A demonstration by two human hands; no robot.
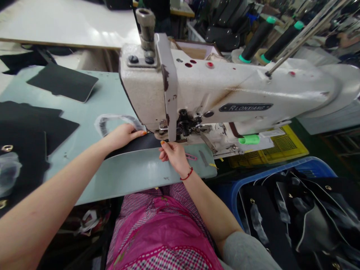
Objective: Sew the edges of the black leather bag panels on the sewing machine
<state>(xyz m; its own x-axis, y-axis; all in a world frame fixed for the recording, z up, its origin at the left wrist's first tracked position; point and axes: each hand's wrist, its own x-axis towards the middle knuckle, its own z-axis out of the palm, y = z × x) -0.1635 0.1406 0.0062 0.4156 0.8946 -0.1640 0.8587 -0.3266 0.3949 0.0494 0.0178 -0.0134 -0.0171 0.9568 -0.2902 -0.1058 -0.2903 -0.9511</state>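
Observation:
A white industrial sewing machine (225, 93) stands on a pale green table (135, 176). A black fabric piece (140, 143) lies under its needle area. My left hand (122, 135) rests flat on the left part of that piece, fingers stretched toward the machine head. My right hand (173, 153) pinches the piece's near edge just in front of the presser foot (184, 129). A red string bracelet sits on my right wrist.
Stacked black panels (28, 131) lie at the table's left, another black panel (63, 80) further back. A blue bin (295, 210) with black bag parts sits at lower right, a yellow crate (284, 148) behind it. Thread cones (257, 39) stand behind the machine.

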